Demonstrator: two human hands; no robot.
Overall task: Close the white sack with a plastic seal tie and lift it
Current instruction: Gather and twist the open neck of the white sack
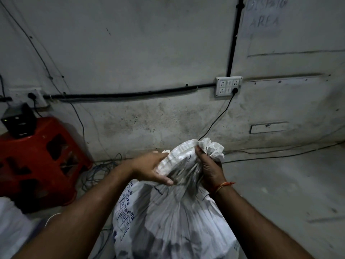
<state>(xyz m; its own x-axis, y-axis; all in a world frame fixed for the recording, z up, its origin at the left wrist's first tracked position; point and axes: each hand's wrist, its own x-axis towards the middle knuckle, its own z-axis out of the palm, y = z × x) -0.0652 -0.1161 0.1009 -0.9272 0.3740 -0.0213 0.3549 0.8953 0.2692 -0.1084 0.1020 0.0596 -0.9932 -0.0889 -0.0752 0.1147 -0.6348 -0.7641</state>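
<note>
A white woven sack (168,217) with blue printed lettering stands upright in front of me on the floor. Its mouth is gathered into a bunched neck near the top. My left hand (151,168) grips the rolled left side of that neck, thumb underneath. My right hand (209,169) is closed around the right side, with crumpled sack fabric sticking out above the fist. An orange thread sits on my right wrist. No plastic seal tie shows in this view.
A red plastic stool (41,161) with a black device (18,120) on it stands at the left. Tangled cables (100,169) lie by the wall. A white socket board (228,86) with a plugged-in black cord hangs on the grey wall. Bare concrete floor (289,184) spreads to the right.
</note>
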